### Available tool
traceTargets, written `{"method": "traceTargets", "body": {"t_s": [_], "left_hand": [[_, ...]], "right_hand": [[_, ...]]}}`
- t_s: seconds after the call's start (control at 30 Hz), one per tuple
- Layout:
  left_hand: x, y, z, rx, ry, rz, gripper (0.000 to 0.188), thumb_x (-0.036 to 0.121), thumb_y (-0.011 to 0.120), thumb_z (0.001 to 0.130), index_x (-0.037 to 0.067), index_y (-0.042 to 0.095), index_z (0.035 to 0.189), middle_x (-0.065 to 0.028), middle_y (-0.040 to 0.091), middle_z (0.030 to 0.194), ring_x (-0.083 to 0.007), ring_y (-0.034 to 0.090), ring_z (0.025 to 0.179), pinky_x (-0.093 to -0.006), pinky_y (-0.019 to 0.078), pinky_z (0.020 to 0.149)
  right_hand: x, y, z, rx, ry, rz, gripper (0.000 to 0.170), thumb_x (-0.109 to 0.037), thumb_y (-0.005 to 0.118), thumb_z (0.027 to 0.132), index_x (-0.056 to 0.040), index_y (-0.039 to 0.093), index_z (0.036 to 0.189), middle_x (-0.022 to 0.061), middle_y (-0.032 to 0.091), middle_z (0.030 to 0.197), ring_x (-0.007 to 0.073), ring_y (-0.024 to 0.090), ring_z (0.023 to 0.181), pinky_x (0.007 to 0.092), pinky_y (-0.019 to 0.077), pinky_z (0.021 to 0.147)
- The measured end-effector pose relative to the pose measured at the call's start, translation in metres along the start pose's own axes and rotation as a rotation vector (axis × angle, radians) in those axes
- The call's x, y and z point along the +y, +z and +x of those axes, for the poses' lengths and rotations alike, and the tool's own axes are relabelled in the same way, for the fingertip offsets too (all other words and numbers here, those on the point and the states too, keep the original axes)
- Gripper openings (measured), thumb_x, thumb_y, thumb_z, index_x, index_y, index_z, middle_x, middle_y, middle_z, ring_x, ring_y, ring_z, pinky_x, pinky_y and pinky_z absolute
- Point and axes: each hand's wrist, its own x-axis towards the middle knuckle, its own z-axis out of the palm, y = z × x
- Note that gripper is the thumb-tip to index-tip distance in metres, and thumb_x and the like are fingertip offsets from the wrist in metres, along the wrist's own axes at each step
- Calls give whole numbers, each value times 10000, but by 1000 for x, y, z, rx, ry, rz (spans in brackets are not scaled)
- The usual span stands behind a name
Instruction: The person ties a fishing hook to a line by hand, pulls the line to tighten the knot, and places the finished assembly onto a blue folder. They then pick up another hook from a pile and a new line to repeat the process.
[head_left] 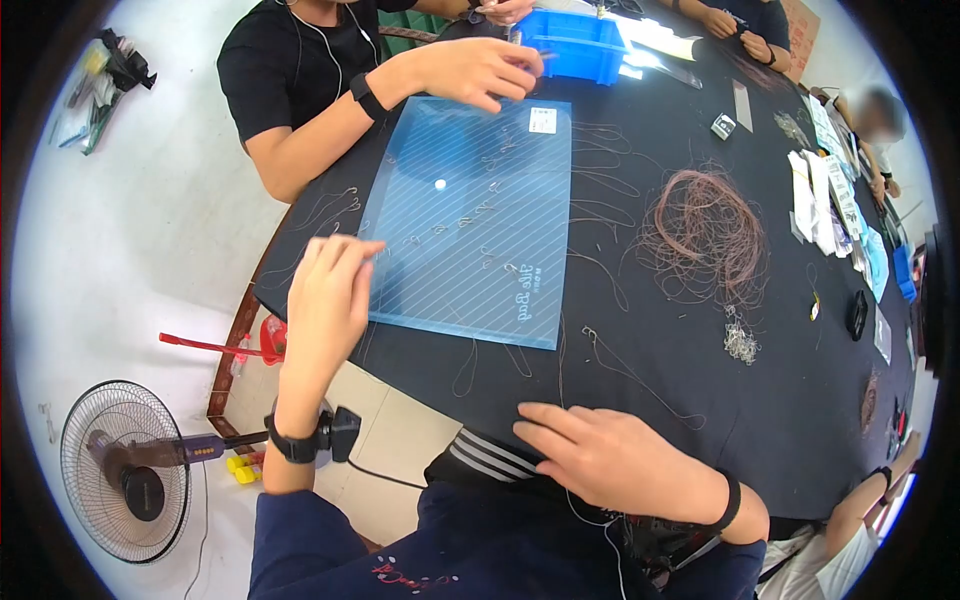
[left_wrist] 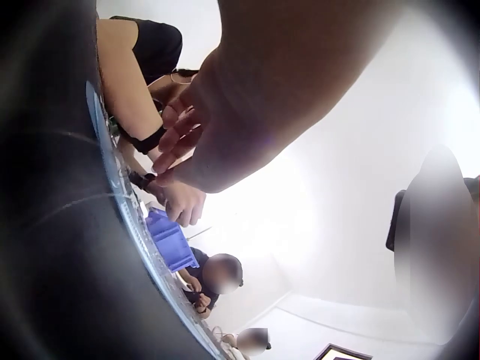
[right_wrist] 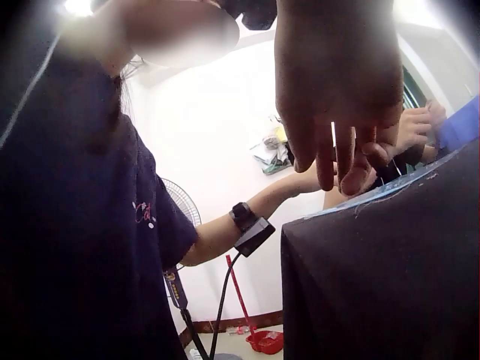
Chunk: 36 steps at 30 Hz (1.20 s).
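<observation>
A translucent blue file bag [head_left: 468,290] lies on the black-covered table, with several small fish hooks [head_left: 465,222] and thin line on it. My left hand [head_left: 328,290] is at the bag's left edge, index fingertip and thumb close together over it. In the left wrist view its other fingers [left_wrist: 172,139] are spread and bent; I cannot tell whether the fingertips pinch anything. My right hand [head_left: 610,455] is low over the table's near edge, palm down, fingers loosely extended toward the left. In the right wrist view those fingers [right_wrist: 326,161] hang down above the cloth.
Across the bag, another person's hand [head_left: 475,72] is over its far edge, near a blue bin [head_left: 570,45]. A coil of brownish line [head_left: 700,235] and a clump of hooks [head_left: 740,343] lie to the right. A fan [head_left: 125,470] stands on the floor at left.
</observation>
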Motion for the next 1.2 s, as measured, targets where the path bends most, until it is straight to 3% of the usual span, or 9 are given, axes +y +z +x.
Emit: {"method": "traceTargets", "body": {"t_s": [0.17,0.3,0.4,0.57,0.67,0.77,1.0,1.2], "left_hand": [[33,-12,-31,-103,36,-163,297,-35,621,765,65,665,1041,-92,600,978,-273,554,919,-362,455,796],[76,-6,-40,-217,226,-400,402,-1,708,677,96,690,1067,-46,586,974,-229,538,864,-348,457,768],[101,7,-34,-226,329,-472,379,36,725,676,91,695,1050,-39,580,958,-230,539,858,-345,453,767],[121,38,-7,-204,446,-261,542,159,739,716,123,586,1235,-64,533,1069,-234,516,958,-327,434,798],[127,50,-4,-206,480,-171,560,190,750,710,126,583,1240,-65,532,1076,-235,518,958,-318,425,806],[130,53,-6,-154,490,-104,502,204,743,720,141,612,1201,-45,543,1043,-216,519,948,-309,413,792],[130,66,-5,-39,555,-80,165,159,710,714,120,644,860,15,566,860,-185,540,867,-312,413,690],[143,24,-18,-71,552,-249,146,154,701,671,138,645,805,22,573,859,-178,551,844,-306,419,670]], "right_hand": [[-19,-6,-19,-114,-16,26,303,-206,632,849,10,553,1048,69,546,915,179,559,766,280,466,657],[-22,-19,-42,-109,128,-56,308,-209,645,834,8,566,1038,65,540,884,177,558,774,287,470,667],[-19,-27,-59,-72,276,-134,339,-207,660,819,11,576,1066,67,540,879,187,564,783,295,477,683],[-18,-32,-90,33,452,-129,394,-179,679,797,5,579,1131,80,571,945,219,588,821,320,494,728],[-20,-31,-107,87,533,-56,400,-161,689,771,-18,589,1131,90,589,983,264,597,840,350,498,725],[-18,-27,-124,133,574,11,397,-140,690,758,-28,597,1128,99,602,997,291,605,850,368,503,719],[-15,-20,-126,311,520,78,398,-64,698,720,-18,617,1107,114,607,1071,289,622,860,363,517,706],[-27,-12,-94,525,583,160,672,-42,728,668,-37,496,1299,152,533,1244,231,615,708,318,507,611]]}}
